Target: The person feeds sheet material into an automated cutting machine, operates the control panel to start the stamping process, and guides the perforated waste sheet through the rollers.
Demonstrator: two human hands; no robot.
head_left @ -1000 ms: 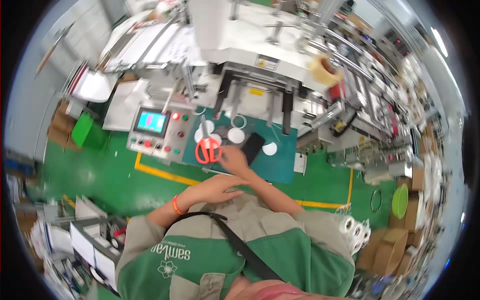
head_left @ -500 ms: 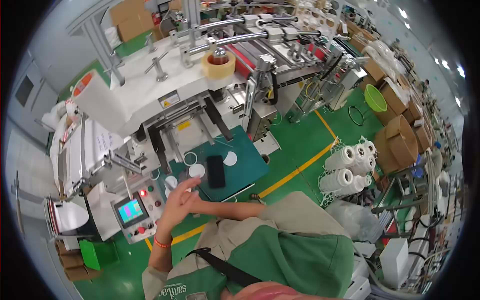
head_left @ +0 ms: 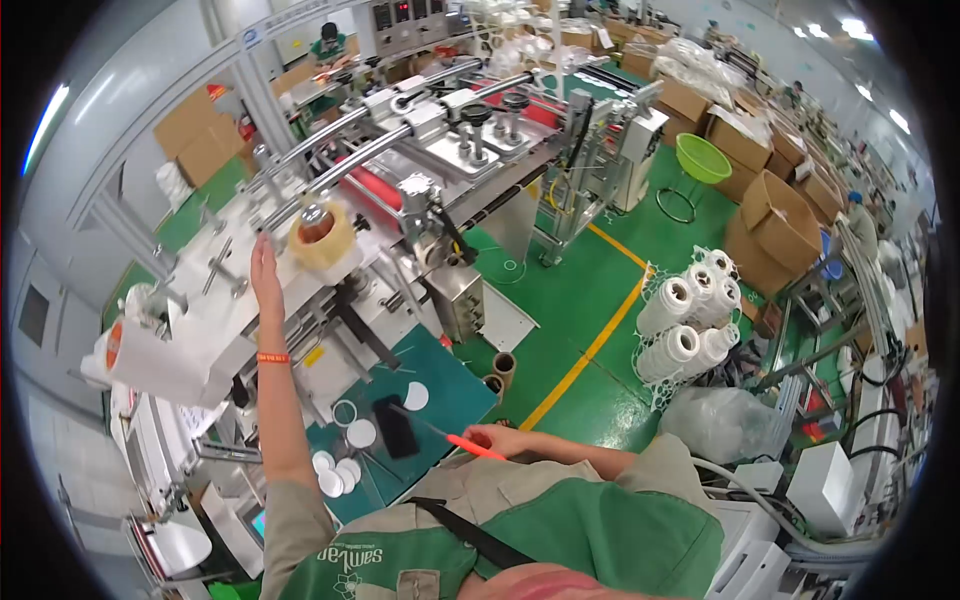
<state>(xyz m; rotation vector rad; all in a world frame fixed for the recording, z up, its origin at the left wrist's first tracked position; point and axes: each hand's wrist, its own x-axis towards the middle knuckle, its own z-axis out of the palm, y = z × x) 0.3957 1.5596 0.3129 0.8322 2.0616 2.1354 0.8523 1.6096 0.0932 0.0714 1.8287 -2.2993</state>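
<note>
My left hand [head_left: 264, 278] reaches forward over the machine, its fingers stretched out beside a roll of yellowish tape [head_left: 322, 240]. In my right hand [head_left: 500, 438], near my waist, is a slim tool with an orange handle [head_left: 474, 447]. Its thin grey shaft or blade points toward a black phone [head_left: 396, 428]; its exact kind is unclear. The phone lies on a green mat [head_left: 455, 385]. Around it are a white disc [head_left: 416, 396], another white disc [head_left: 362, 433], a pale ring [head_left: 344, 412] and a cluster of white discs [head_left: 335, 472].
A white machine [head_left: 210, 260] with metal rails stands ahead. Several wrapped white rolls [head_left: 690, 310] stand on the green floor to the right, near a clear plastic bag [head_left: 725, 420]. Farther back are cardboard boxes [head_left: 770, 230] and a green basket [head_left: 703, 160]. Another person [head_left: 328, 45] works beyond the machine.
My hands were close together over the mat's near left edge. The left has moved forward to the tape roll; the right has drawn back rightward and now holds the orange-handled tool. The view has shifted.
</note>
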